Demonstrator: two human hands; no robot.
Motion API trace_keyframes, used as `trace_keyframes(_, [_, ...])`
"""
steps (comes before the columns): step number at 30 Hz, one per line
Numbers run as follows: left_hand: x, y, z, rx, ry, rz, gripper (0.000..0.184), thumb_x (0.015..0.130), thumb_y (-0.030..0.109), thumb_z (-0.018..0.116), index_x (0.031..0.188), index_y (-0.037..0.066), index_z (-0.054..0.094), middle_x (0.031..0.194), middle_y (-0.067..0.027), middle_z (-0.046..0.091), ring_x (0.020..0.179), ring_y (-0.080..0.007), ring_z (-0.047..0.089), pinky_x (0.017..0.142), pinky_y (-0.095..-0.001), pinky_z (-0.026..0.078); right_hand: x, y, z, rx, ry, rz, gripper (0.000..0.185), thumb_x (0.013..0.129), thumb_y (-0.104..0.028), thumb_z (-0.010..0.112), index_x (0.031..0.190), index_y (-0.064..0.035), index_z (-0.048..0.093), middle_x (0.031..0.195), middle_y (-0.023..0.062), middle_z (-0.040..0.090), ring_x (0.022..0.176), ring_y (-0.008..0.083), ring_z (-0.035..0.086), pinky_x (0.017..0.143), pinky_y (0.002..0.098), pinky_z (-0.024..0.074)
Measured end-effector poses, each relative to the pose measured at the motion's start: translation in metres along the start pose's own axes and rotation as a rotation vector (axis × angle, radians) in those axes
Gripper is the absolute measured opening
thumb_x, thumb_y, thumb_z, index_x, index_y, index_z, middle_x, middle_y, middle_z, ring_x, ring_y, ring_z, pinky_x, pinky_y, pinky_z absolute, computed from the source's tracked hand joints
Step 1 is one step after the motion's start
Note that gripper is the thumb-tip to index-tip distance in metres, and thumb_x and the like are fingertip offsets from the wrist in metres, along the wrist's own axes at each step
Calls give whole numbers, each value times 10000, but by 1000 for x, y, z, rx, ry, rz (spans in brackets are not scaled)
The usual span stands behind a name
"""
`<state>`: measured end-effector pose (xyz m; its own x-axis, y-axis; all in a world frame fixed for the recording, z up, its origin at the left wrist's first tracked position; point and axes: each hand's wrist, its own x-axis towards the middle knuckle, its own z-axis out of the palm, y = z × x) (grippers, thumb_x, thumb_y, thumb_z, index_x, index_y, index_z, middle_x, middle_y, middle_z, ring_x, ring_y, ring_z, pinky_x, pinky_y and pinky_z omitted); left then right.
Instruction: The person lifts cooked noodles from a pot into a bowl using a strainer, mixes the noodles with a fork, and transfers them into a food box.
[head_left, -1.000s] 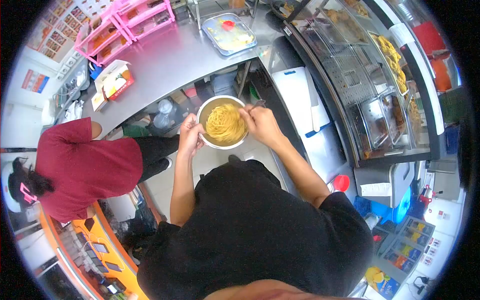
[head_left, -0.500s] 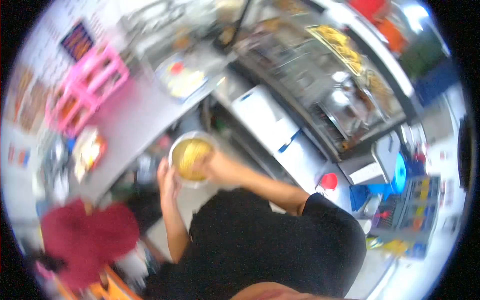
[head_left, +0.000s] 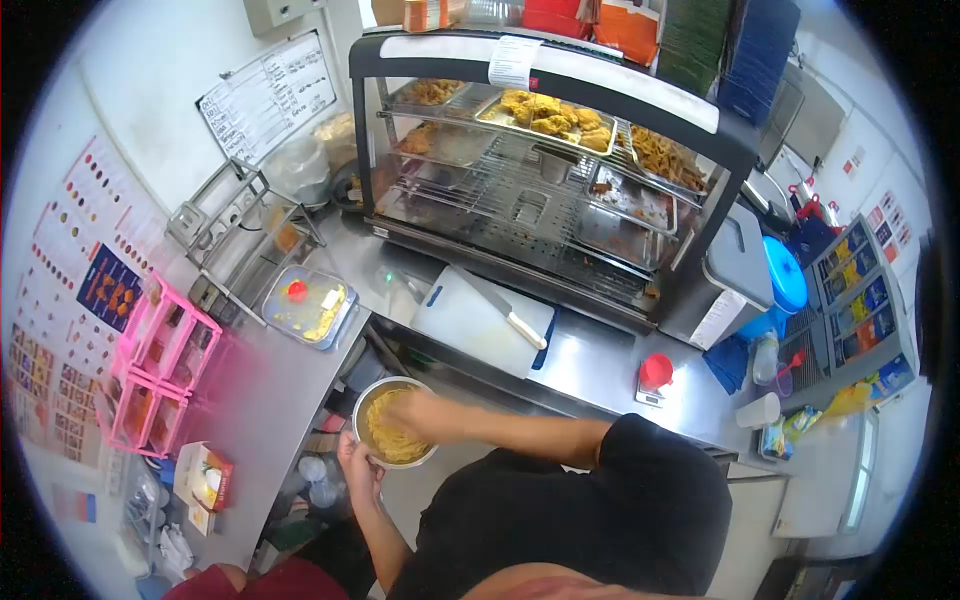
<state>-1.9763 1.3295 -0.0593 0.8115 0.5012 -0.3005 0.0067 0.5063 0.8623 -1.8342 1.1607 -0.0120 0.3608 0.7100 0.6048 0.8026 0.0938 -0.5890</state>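
Observation:
A round metal bowl (head_left: 428, 455) with yellow noodles (head_left: 388, 432) inside is held in front of my body, off the counter. My left hand (head_left: 359, 466) grips its rim at the lower left. My right hand (head_left: 420, 415) reaches over the bowl from the right, at the noodles; it is blurred and its fingers are hidden, so what it holds cannot be made out.
Ahead stands a glass display case (head_left: 550, 190) with fried food. Before it, a knife (head_left: 497, 307) lies on a white cutting board (head_left: 450, 325). Left are a plastic tub (head_left: 310, 308) and pink racks (head_left: 160, 365). A co-worker's maroon sleeve (head_left: 290, 582) shows bottom left.
The view has swung right toward the display case. The bowl, still in my left hand, now appears lower left. My right hand has gone from the rim to over the noodles.

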Motion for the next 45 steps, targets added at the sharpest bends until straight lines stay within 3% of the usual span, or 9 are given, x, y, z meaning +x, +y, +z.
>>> trace_keyframes(4, [15,1,-1,22,11,9,189,823,-36,531,879,129,458,621,-19,545,364,-117,499,273,-242,334,11,5,-47,-152,-582,458,289,1011,-256,566,1035,-7,711,975,242,713,886,421,707,774,522,562])
trace_keyframes(8, [27,-10,10,23,26,-10,181,821,-25,538,891,127,469,639,-20,562,374,-114,508,271,-243,341,23,8,-21,27,-100,134,452,1065,-323,541,864,42,716,857,265,682,809,435,676,743,510,541])
trace_keyframes(14, [44,8,3,-28,119,34,201,769,-14,534,895,130,470,656,-24,563,367,-99,466,266,-242,328,34,31,-60,-10,-293,296,273,1009,-226,609,1013,27,711,908,230,703,922,412,698,873,495,545])
trace_keyframes(17, [58,20,2,-62,166,13,212,747,-15,524,889,131,465,655,-23,555,360,-95,439,266,-239,319,53,43,-46,-10,-5,205,206,993,-173,649,1051,9,725,951,182,730,890,374,705,796,450,568])
trace_keyframes(26, [128,65,-16,-24,152,-18,213,762,-22,527,869,136,432,651,-14,551,372,-84,431,272,-229,307,107,49,-5,-72,-378,388,364,1047,-241,567,843,39,676,800,238,651,742,440,646,705,528,529])
trace_keyframes(29, [149,78,-28,-16,110,-34,221,772,-30,522,866,140,416,650,-14,551,375,-88,437,275,-227,313,129,93,16,-37,70,291,413,1041,-248,578,769,51,661,738,225,634,703,412,650,666,519,518])
trace_keyframes(37, [205,122,-59,29,76,-7,225,792,-22,531,874,153,417,688,-12,576,402,-77,468,283,-219,318,188,100,28,-107,-64,380,353,1034,-253,587,821,12,682,702,217,616,716,414,654,663,500,516])
trace_keyframes(42, [231,131,-73,34,68,-5,231,786,-1,543,898,162,425,723,1,584,444,-66,497,305,-207,335,203,102,73,102,-79,104,325,1029,-246,598,864,19,686,767,225,634,722,420,645,659,499,519])
trace_keyframes(45, [241,133,-89,60,77,-1,227,781,22,556,914,164,440,756,7,590,489,-56,530,331,-197,366,221,134,49,-70,-348,407,251,1007,-223,612,952,3,706,862,220,664,813,408,661,725,502,528])
